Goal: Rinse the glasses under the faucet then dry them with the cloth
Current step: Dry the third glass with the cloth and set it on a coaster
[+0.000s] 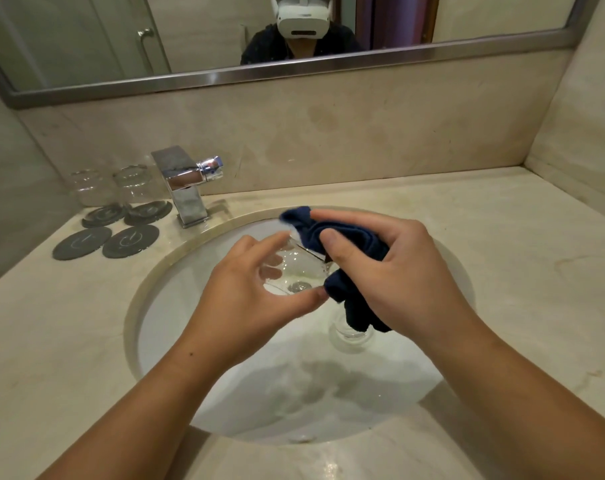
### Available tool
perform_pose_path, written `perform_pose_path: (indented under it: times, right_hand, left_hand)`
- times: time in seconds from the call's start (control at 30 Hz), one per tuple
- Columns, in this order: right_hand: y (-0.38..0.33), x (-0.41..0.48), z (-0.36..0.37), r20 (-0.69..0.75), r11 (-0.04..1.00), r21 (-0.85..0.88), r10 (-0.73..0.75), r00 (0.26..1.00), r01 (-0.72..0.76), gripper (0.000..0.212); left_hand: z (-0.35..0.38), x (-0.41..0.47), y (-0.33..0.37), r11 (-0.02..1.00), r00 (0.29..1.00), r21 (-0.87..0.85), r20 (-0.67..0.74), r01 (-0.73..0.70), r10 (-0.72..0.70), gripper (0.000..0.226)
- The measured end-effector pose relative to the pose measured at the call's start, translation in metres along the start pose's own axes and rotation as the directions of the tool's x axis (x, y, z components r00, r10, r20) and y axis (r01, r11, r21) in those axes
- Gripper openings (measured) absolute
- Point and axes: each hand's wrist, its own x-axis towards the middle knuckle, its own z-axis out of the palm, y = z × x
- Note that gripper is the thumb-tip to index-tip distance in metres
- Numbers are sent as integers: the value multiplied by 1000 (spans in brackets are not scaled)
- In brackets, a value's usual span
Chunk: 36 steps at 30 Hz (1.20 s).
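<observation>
Left hand (pixel 249 289) is gripping glass (pixel 294 266) over sink (pixel 176 323) centre. Glass is lying sideways, long axis 9–3 o'clock, mouth pointing 3 o'clock. Right hand (pixel 398 271) is clutching cloth (pixel 349 237) against that mouth.

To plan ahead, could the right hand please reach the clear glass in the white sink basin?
Probably not freely: the right hand grips the dark blue cloth, which hangs over that clear glass.

warm dim light | soft focus | wide-angle bowing at edges
</observation>
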Motion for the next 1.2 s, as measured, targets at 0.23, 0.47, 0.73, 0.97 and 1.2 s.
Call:
perform_pose_path:
  times: [0.23,0.47,0.73,0.97,1.2]
  right_hand:
    - [17,9,5,-117,990,135,58,991,-43,23]
    - [15,7,11,-54,992,105,75,996,-69,36]
    - [5,-11,30,40,993,102,50,998,-54,43]
    - [13,-7,26,-2,1000,-27,8,1000,-8,48]
    - [25,1,21,-52,998,-63,-19,998,16,40]
  left_hand:
    - [2,0,11,974,996,-209,-5,85,-88,78]
    - [6,-1,20,888,985,-427,87,172,-149,35]
    - [0,1,18,829,970,-511,46,229,-240,41]
    - [-2,-1,24,852,984,-493,57,174,-168,40]
    - [1,2,13,742,974,-630,126,227,-191,59]
